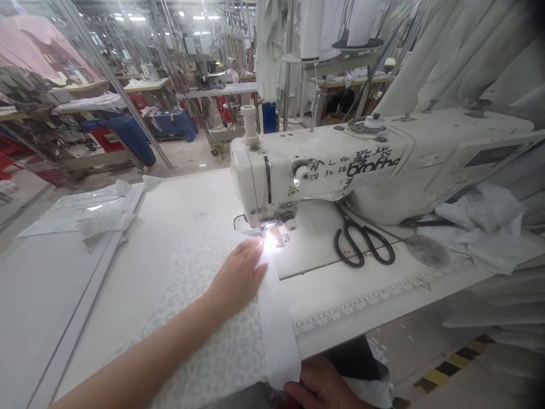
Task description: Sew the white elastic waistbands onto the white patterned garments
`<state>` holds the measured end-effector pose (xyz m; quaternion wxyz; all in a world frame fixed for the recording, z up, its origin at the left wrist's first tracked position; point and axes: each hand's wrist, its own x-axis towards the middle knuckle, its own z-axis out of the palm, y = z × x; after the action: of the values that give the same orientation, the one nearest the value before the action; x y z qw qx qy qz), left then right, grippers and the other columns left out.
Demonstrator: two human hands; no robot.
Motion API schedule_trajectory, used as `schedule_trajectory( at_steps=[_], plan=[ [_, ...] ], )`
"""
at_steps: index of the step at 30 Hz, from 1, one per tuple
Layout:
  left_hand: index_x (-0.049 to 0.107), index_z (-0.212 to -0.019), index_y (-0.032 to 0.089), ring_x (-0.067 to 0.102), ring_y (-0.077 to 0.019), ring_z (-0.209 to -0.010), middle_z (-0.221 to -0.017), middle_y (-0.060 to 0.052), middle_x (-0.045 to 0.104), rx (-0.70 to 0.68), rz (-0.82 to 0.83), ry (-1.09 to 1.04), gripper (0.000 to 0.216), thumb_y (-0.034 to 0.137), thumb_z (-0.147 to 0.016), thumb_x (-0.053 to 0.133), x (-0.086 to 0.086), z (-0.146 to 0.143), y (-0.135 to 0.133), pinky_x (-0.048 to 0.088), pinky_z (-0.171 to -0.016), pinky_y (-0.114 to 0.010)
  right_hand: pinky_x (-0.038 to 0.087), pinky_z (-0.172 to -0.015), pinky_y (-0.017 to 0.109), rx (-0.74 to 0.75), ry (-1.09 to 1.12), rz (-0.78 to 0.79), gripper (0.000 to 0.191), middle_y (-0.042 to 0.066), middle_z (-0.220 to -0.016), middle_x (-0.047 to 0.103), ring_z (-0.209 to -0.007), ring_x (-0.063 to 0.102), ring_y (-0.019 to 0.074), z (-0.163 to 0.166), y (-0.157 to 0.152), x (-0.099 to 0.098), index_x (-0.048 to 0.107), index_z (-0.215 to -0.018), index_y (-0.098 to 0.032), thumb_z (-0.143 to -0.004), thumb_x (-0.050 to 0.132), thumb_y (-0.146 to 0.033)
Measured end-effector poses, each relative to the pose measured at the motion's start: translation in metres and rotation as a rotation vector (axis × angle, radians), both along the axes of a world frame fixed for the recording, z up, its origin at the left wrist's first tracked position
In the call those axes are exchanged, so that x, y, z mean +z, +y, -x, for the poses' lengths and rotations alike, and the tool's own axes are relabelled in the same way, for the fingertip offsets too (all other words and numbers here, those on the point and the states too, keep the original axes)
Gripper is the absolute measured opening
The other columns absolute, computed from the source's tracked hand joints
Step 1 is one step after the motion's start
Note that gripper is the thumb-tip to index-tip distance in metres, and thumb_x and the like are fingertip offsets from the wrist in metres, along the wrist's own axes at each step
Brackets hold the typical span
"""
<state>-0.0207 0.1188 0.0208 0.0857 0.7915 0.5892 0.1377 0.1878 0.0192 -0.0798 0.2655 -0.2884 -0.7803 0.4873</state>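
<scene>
A white sewing machine (315, 165) stands over the table, its lamp glowing at the needle. Beneath the presser foot runs a white fabric strip (275, 324), lying along the edge of pale leopard-print fabric (230, 352). My left hand (238, 272) rests on the fabric and the strip, fingertips close to the foot, its fingers laid flat and the thumb apart. At the table's front edge my right hand (326, 386) pinches the near end of the strip; part of this hand is cut off by the frame's bottom.
Black-handled scissors (364, 244) lie right of the needle, and a printed ruler scale (357, 307) runs along the front edge. Crumpled white cloth (481, 227) is heaped at the right. Folded fabric pieces (97, 210) lie at the left. Thread cones (313, 28) stand behind the machine.
</scene>
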Motion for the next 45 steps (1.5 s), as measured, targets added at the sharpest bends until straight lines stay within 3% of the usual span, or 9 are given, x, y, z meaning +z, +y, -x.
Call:
schedule_trajectory(
  at_steps=[6,9,15,19,23,29,32,38,45],
  plan=[
    [0.044,-0.123,0.013,0.032,-0.0231,-0.129,-0.135,-0.011,0.042,-0.009,0.008,0.01,0.036,0.025,-0.089,0.037,0.002,0.001,0.002,0.032,-0.106,-0.044,0.044,-0.065,0.023,-0.063,-0.008,-0.026,0.039,0.006,-0.075,0.064,-0.072,0.058,0.0157,-0.005,-0.008,0.006,0.065,-0.078,-0.017,-0.093,0.036,-0.037],
    [0.045,-0.12,0.016,0.031,-0.0245,-0.13,-0.136,-0.01,0.041,-0.022,0.004,0.015,0.034,0.026,-0.088,0.039,0.002,-0.002,-0.016,0.032,-0.106,-0.046,0.047,-0.071,0.026,-0.065,-0.01,-0.057,0.035,0.009,-0.084,0.065,-0.079,0.059,0.0183,-0.009,-0.013,0.009,0.067,-0.09,-0.018,-0.093,0.038,-0.036],
    [0.041,-0.12,0.021,0.03,-0.0259,-0.13,-0.138,-0.007,0.038,-0.047,0.067,-0.005,0.033,0.034,-0.09,0.038,0.0,-0.007,-0.055,0.034,-0.104,-0.051,0.05,-0.069,0.027,-0.075,-0.019,-0.142,0.027,0.009,-0.08,0.064,-0.074,0.059,0.0193,-0.011,-0.019,0.009,0.067,-0.093,-0.018,-0.091,0.042,-0.03],
    [0.042,-0.117,0.023,0.026,-0.026,-0.132,-0.141,-0.005,0.035,-0.023,0.106,-0.01,0.03,0.035,-0.091,0.035,0.003,-0.001,-0.041,0.032,-0.103,-0.055,0.049,-0.066,0.026,-0.135,0.031,-0.141,0.027,0.009,-0.077,0.063,-0.072,0.059,0.0178,-0.006,-0.019,0.014,0.067,-0.085,-0.016,-0.091,0.042,-0.024],
    [0.039,-0.122,0.022,0.027,-0.0233,-0.132,-0.141,-0.004,0.035,-0.034,0.047,0.04,0.034,0.034,-0.091,0.034,0.005,0.01,-0.014,0.029,-0.106,-0.049,0.047,-0.058,0.023,-0.208,0.091,-0.103,0.028,0.007,-0.071,0.061,-0.066,0.058,0.0154,-0.003,-0.019,0.017,0.065,-0.074,-0.016,-0.09,0.043,-0.024],
    [0.041,-0.123,0.017,0.033,-0.0215,-0.128,-0.135,-0.008,0.042,-0.077,-0.007,0.081,0.038,0.035,-0.089,0.036,0.008,0.022,0.023,0.028,-0.107,-0.041,0.046,-0.062,0.024,-0.277,0.143,0.013,0.023,0.005,-0.073,0.06,-0.068,0.058,0.0147,0.0,-0.022,0.02,0.065,-0.077,-0.016,-0.089,0.047,-0.022],
    [0.038,-0.126,0.016,0.027,-0.0232,-0.131,-0.137,-0.01,0.039,-0.007,-0.014,0.089,0.043,0.037,-0.089,0.036,0.008,0.02,0.015,0.027,-0.108,-0.043,0.044,-0.062,0.023,-0.306,0.154,0.063,0.021,0.005,-0.074,0.059,-0.068,0.056,0.0139,-0.001,-0.023,0.023,0.063,-0.075,-0.016,-0.088,0.048,-0.022],
    [0.034,-0.132,0.018,0.018,-0.024,-0.135,-0.143,-0.008,0.03,0.133,0.076,0.058,0.051,0.047,-0.09,0.031,0.006,0.021,-0.03,0.026,-0.108,-0.046,0.04,-0.058,0.024,-0.327,0.133,0.054,0.024,0.002,-0.067,0.052,-0.064,0.051,0.0125,-0.003,-0.024,0.03,0.057,-0.067,-0.015,-0.087,0.048,-0.023],
    [0.034,-0.133,0.017,0.02,-0.0233,-0.135,-0.142,-0.006,0.034,0.123,0.025,0.152,0.05,0.044,-0.091,0.031,-0.003,0.03,-0.024,0.021,-0.11,-0.043,0.036,-0.056,0.022,-0.341,0.118,0.052,0.022,0.0,-0.064,0.048,-0.061,0.046,0.01,-0.004,-0.024,0.036,0.054,-0.065,-0.015,-0.086,0.05,-0.019]
  ],
)
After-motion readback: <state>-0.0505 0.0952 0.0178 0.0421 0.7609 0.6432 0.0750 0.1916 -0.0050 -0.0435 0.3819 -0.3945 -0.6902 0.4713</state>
